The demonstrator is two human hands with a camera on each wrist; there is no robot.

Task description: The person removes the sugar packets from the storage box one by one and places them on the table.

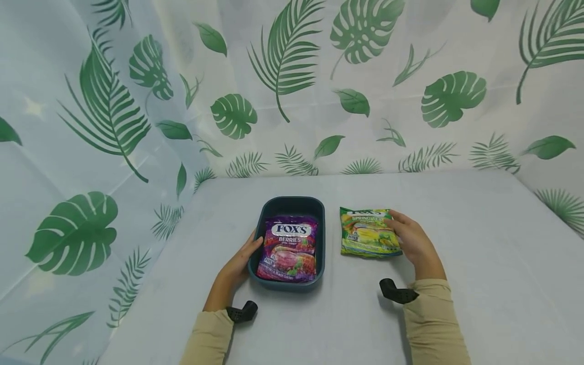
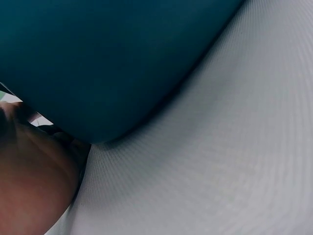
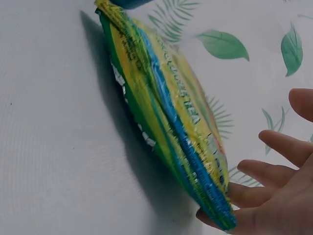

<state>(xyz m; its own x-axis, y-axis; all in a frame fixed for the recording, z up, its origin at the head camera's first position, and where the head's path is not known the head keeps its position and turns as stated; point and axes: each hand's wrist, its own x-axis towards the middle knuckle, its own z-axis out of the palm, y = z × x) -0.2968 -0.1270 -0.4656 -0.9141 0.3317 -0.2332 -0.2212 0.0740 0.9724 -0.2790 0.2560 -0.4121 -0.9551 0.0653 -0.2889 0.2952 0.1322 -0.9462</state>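
Note:
A dark teal rectangular tub (image 1: 256,276) stands on the table with a purple Fox's Berries candy bag (image 1: 292,248) lying inside it. My left hand (image 1: 239,261) holds the tub's left side, the thumb over the rim and the other fingers mostly hidden. In the left wrist view the tub's outer wall (image 2: 107,63) fills the top, beside the palm (image 2: 36,181). Right of the tub lies a green and yellow Fox's Spring Tea candy bag (image 1: 369,233). My right hand (image 1: 412,241) is at its right edge. In the right wrist view the fingers are spread, the lowest passing behind the bag's corner.
A pale cloth covers the table (image 1: 328,324). Behind and to the left hang white curtains (image 1: 301,137) printed with green leaves. Each wrist wears a small black camera mount, the left (image 1: 243,312) near the tub's front and the right (image 1: 397,291) below the green bag.

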